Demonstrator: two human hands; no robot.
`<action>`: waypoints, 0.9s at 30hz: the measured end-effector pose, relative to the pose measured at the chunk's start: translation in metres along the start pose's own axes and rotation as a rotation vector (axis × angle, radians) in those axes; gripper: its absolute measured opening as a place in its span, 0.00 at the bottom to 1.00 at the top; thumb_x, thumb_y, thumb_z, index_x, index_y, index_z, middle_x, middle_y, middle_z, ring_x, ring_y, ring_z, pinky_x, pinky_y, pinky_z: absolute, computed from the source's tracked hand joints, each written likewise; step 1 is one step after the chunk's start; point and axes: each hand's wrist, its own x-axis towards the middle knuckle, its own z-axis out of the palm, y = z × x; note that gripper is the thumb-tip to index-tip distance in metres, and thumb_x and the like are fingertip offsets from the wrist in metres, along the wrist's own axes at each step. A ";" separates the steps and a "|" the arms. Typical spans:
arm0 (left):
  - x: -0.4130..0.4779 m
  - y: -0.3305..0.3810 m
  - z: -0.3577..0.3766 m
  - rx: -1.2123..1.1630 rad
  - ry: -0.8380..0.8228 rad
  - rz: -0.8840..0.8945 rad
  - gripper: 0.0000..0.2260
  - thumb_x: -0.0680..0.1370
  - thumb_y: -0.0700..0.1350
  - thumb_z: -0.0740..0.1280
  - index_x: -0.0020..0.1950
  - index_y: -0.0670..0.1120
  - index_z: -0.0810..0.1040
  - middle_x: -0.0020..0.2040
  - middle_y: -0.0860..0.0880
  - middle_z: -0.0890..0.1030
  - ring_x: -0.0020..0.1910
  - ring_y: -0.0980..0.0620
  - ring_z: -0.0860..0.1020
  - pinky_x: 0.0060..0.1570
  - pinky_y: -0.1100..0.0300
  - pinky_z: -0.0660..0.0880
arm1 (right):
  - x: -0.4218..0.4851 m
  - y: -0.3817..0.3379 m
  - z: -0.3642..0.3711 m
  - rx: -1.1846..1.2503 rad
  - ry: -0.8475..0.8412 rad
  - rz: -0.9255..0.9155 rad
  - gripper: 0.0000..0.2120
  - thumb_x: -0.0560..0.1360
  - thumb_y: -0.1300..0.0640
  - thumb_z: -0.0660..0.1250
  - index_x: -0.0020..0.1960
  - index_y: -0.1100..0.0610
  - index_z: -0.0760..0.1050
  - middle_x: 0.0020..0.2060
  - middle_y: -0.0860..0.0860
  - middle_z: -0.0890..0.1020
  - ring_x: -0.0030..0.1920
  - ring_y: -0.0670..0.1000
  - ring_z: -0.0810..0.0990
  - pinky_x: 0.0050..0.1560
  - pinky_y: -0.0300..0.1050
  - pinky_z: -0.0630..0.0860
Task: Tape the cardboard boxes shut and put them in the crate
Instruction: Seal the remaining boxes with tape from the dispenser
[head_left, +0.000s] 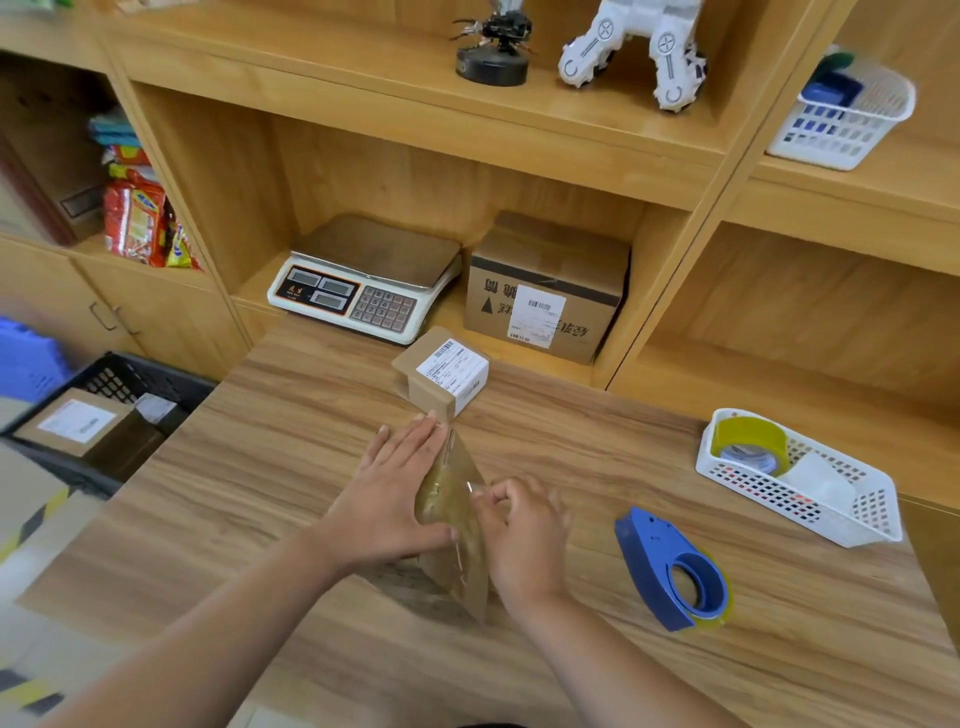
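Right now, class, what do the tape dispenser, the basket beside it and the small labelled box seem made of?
Tape dispenser: likely moulded plastic, smooth blue sheen.
Basket: white plastic, judging by its perforated lattice walls.
Small labelled box: matte brown cardboard, white paper label.

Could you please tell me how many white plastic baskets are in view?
2. One basket sits on the table's right side, holding a tape roll; the other basket stands on the upper right shelf. None seems hidden.

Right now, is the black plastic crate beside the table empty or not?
Not empty. The black plastic crate holds at least one brown cardboard box with a white label, lying flat inside it.
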 end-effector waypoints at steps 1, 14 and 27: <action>-0.001 -0.005 -0.001 -0.015 0.002 0.004 0.49 0.61 0.71 0.54 0.74 0.53 0.37 0.75 0.57 0.37 0.71 0.66 0.32 0.73 0.58 0.33 | -0.001 -0.002 0.006 0.006 0.004 -0.011 0.12 0.73 0.46 0.66 0.35 0.48 0.71 0.37 0.42 0.76 0.46 0.49 0.73 0.48 0.41 0.55; -0.005 -0.052 0.002 -0.369 -0.025 0.054 0.46 0.64 0.62 0.63 0.74 0.56 0.39 0.77 0.56 0.43 0.75 0.62 0.38 0.75 0.58 0.40 | -0.012 -0.028 0.057 -0.059 0.260 -0.131 0.13 0.75 0.49 0.58 0.37 0.55 0.74 0.33 0.46 0.82 0.45 0.49 0.71 0.53 0.55 0.78; -0.015 -0.058 0.063 -0.344 -0.296 -0.050 0.47 0.72 0.48 0.68 0.76 0.47 0.34 0.71 0.61 0.38 0.69 0.66 0.37 0.69 0.70 0.38 | -0.022 0.010 0.069 -0.448 0.125 -0.124 0.10 0.65 0.50 0.70 0.29 0.49 0.70 0.26 0.44 0.76 0.29 0.46 0.76 0.47 0.46 0.63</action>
